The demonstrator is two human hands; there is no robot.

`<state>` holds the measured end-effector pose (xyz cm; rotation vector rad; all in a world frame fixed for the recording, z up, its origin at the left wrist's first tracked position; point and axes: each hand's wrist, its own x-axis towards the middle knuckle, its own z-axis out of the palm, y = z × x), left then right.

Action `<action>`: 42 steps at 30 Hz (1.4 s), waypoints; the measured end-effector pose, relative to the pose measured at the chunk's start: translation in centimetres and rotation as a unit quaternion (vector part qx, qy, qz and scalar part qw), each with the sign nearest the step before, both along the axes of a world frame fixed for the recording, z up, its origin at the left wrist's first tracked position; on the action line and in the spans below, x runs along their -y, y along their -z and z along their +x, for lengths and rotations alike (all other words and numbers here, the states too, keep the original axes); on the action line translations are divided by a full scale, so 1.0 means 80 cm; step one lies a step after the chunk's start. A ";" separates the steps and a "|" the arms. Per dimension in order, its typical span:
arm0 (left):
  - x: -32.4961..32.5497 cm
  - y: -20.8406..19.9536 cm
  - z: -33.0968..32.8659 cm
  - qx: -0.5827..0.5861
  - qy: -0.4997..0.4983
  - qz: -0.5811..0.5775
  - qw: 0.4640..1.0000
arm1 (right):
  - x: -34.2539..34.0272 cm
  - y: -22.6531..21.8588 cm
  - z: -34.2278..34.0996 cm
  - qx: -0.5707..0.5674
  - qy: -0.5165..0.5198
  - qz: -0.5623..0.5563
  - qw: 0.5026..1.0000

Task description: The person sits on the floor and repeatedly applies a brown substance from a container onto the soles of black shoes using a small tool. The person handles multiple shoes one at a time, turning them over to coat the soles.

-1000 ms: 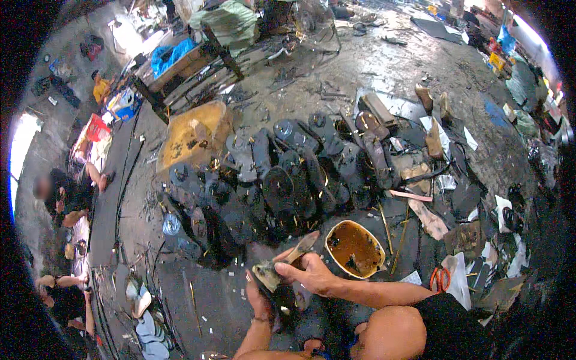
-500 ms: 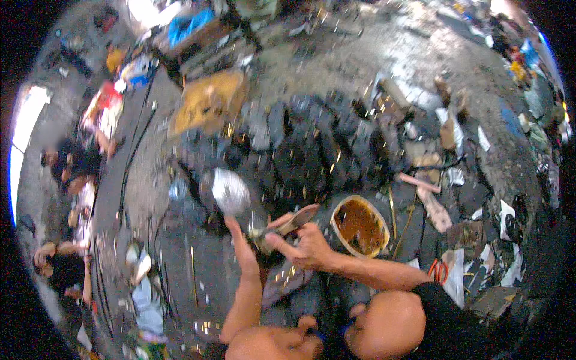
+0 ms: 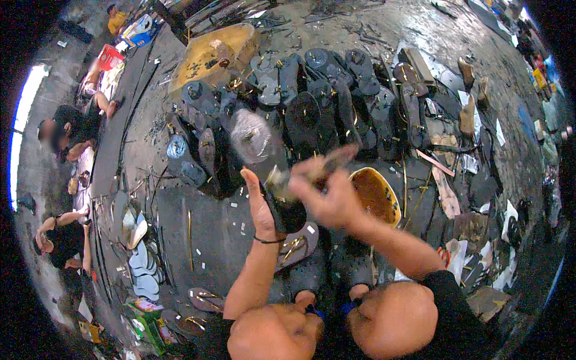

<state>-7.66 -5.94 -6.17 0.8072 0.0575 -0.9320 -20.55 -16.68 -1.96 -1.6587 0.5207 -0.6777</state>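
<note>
Left hand (image 3: 262,207) clamps a dark sole (image 3: 287,210) at centre; right hand (image 3: 327,195) grips a blurred brush (image 3: 327,161). Glue from the bowl (image 3: 375,195) could smear the fingers if the brush slips.

Dark sandals (image 3: 324,114) crowd the floor ahead; bare floor (image 3: 210,234) lies open to the left

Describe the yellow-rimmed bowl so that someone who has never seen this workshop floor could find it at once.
Start at the big spread of dark sandal soles laid out across the grey floor. Just below its lower right edge, beside the person's right hand, lies the oval bowl. Its bright yellow rim and brown, glue-like inside set it apart from the black soles around it.
</note>
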 end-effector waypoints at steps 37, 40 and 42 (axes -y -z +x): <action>-0.229 0.167 -0.081 0.619 0.338 0.289 0.647 | 0.126 0.088 -0.071 -0.120 0.108 -0.085 0.983; -0.195 0.154 -0.071 0.643 0.391 0.213 0.623 | 0.064 0.085 -0.149 -0.207 0.237 -0.173 0.933; -0.178 0.181 -0.070 0.681 0.449 0.172 0.553 | 0.051 0.131 -0.191 -0.232 0.240 -0.237 0.912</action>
